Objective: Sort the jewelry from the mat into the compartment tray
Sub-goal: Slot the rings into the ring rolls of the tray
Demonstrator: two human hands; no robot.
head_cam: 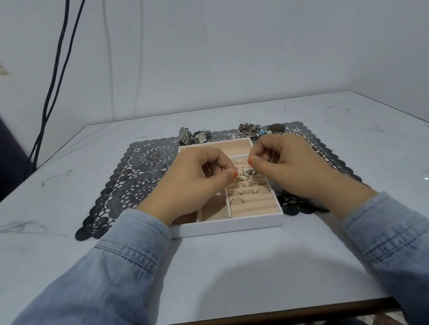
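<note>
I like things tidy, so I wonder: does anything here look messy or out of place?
Only the necklaces, heaped in a tangle at the far edge of the mat, and dark scuffs on the table. The tray sits straight.

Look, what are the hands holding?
Cannot tell. Left hand and right hand curl over the tray, but anything in either grip is too small to see.

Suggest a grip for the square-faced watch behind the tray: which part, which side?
Best bet: pinch the square-faced watch by its case, from above and slightly right. It looks propped up, face toward the camera, band curled behind. A second watch crowds its left, and the compartment tray blocks a low frontal approach.
</note>
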